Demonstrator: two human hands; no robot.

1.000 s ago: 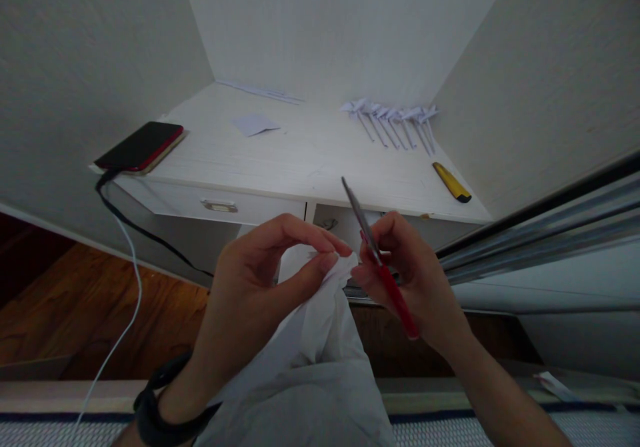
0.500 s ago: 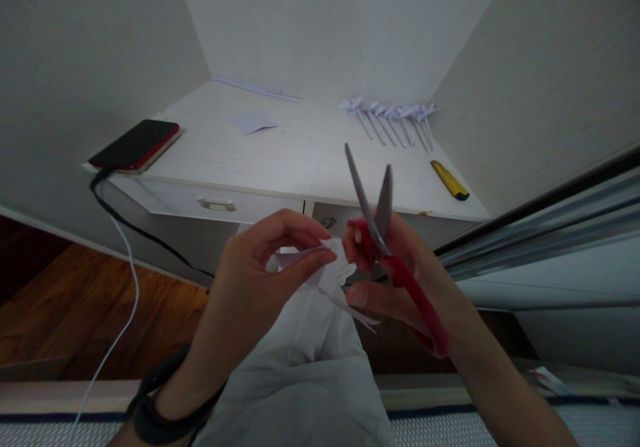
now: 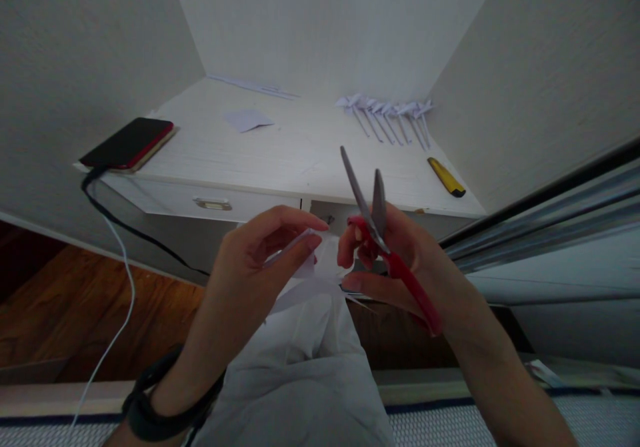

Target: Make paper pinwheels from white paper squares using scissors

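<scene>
My left hand (image 3: 253,257) is in front of the desk edge, with a small piece of white paper (image 3: 306,267) pinched between thumb and fingers. Part of that paper is hidden by the thumb, and its lower edge blends with the pale clothing on my lap. To its right, my right hand (image 3: 423,253) holds a pair of scissors (image 3: 413,290) with red handles. The steel blades are spread apart and point up towards the desk, away from the paper. My right thumb and fingertips are close to the paper's right side; whether they touch it I cannot tell.
On the white desk (image 3: 300,160) lie several folded paper pinwheels (image 3: 385,110) on thin sticks, a yellow utility knife (image 3: 447,177), a paper square (image 3: 249,121) and thin paper sticks (image 3: 255,87). A phone (image 3: 130,141) is at the left, a black cable (image 3: 145,235) hanging below it.
The paper in my left hand has turned, and the thin strips hanging at its lower right are less visible. My left fingertips have parted slightly. The scissors have shifted a little left.
</scene>
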